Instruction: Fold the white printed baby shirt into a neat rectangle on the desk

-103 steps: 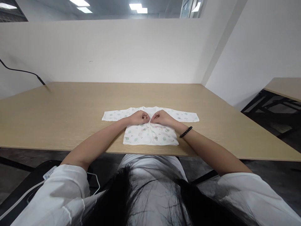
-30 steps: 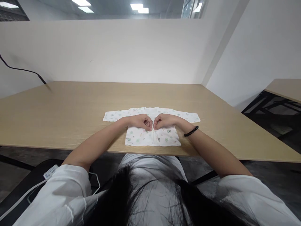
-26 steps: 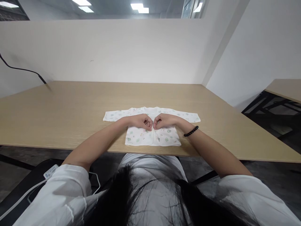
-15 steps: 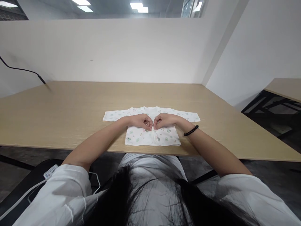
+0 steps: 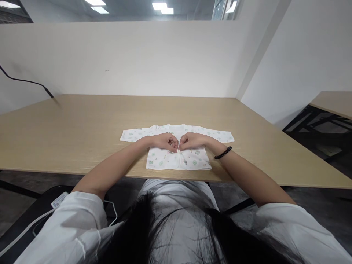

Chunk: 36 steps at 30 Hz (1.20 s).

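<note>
A small white baby shirt [image 5: 162, 161] with a green and pink print lies spread on the table, both long sleeves stretched out sideways. Over its front opening, my left hand [image 5: 167, 142] pinches the fabric near the middle. Fingertip to fingertip with it, my right hand [image 5: 191, 140] pinches the other side of the opening. The cloth puckers slightly below the fingers. Whatever fastening lies between the fingertips is too small and covered to make out. A black bead bracelet [image 5: 223, 153] circles my right wrist.
The wooden table [image 5: 82, 121] ends at a white partition [image 5: 137, 58] behind. A black cable [image 5: 30, 81] comes in at the far left. Another table [image 5: 334, 101] stands to the right. A white cord [image 5: 26, 231] runs beside my left sleeve.
My right fingertips have shifted very slightly left, closer to my left fingers. The shirt lies as before.
</note>
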Motion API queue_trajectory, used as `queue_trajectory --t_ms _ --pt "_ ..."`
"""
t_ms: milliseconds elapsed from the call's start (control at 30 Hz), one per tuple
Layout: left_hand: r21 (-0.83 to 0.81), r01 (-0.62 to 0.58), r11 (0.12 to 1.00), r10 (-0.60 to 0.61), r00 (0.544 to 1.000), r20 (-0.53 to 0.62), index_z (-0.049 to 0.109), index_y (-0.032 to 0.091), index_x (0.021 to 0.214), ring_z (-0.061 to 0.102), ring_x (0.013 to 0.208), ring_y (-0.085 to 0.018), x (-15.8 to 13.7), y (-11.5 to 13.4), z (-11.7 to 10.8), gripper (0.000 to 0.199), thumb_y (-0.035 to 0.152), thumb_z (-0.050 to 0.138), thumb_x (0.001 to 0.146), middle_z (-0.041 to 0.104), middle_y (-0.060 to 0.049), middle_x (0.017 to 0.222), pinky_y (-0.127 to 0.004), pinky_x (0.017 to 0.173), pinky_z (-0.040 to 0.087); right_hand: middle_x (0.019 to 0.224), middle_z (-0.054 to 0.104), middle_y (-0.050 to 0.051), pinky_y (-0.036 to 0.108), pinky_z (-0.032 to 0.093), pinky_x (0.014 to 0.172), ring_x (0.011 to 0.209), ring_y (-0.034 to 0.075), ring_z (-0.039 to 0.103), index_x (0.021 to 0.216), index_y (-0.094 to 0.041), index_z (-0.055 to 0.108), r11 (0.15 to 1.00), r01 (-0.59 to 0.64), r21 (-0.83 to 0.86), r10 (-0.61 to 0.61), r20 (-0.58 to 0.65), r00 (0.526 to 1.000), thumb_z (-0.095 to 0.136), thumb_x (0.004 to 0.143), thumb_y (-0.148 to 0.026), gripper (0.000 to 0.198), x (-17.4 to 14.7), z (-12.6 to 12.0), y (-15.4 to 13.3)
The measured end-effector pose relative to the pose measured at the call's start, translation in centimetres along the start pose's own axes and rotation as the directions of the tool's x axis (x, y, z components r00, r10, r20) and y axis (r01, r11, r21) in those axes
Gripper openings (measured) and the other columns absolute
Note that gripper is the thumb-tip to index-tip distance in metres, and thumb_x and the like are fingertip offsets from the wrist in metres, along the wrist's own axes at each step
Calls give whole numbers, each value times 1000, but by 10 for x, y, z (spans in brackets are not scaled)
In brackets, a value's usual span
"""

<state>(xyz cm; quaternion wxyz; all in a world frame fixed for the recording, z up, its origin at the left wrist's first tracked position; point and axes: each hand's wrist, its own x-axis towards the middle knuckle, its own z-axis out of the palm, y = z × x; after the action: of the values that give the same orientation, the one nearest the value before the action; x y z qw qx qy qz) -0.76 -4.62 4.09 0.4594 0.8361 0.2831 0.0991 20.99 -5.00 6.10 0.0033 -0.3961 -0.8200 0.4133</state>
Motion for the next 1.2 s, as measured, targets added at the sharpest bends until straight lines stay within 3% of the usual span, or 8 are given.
queue_trajectory --t_ms 333,667,833,1200 --pt "-55 41 998 -43 998 -36 76 15 77 49 56 -9 1 -5 0 23 35 81 68 59 1 60 -22 53 35 47 32 -8 26 16 42 44 7 27 57 -20 46 999 -38 -12 38 -25 999 70 66 -34 29 0 4 -7" --pt "-51 16 999 -17 1000 -12 74 15 75 49 54 -9 -1 0 1 18 32 77 71 61 0 60 -22 52 34 53 42 -7 25 23 46 48 8 32 75 -20 68 1000 -30 7 31 -8 999 71 64 -35 19 -3 1 -6" --pt "-53 11 999 -12 1000 -8 74 14 76 49 55 -8 -1 1 2 21 34 78 72 61 0 61 -22 52 34 52 41 -7 25 21 47 49 8 31 76 -19 71 1000 -2 22 2 -5 1000 71 64 -38 22 -2 1 -5" --pt "-51 30 998 -31 999 -12 74 13 76 46 54 -8 0 -2 1 21 33 78 71 59 1 60 -22 51 33 52 45 -7 25 22 45 47 8 32 77 -18 72 997 -66 49 68 -32 997 74 62 -36 23 -4 1 -9"
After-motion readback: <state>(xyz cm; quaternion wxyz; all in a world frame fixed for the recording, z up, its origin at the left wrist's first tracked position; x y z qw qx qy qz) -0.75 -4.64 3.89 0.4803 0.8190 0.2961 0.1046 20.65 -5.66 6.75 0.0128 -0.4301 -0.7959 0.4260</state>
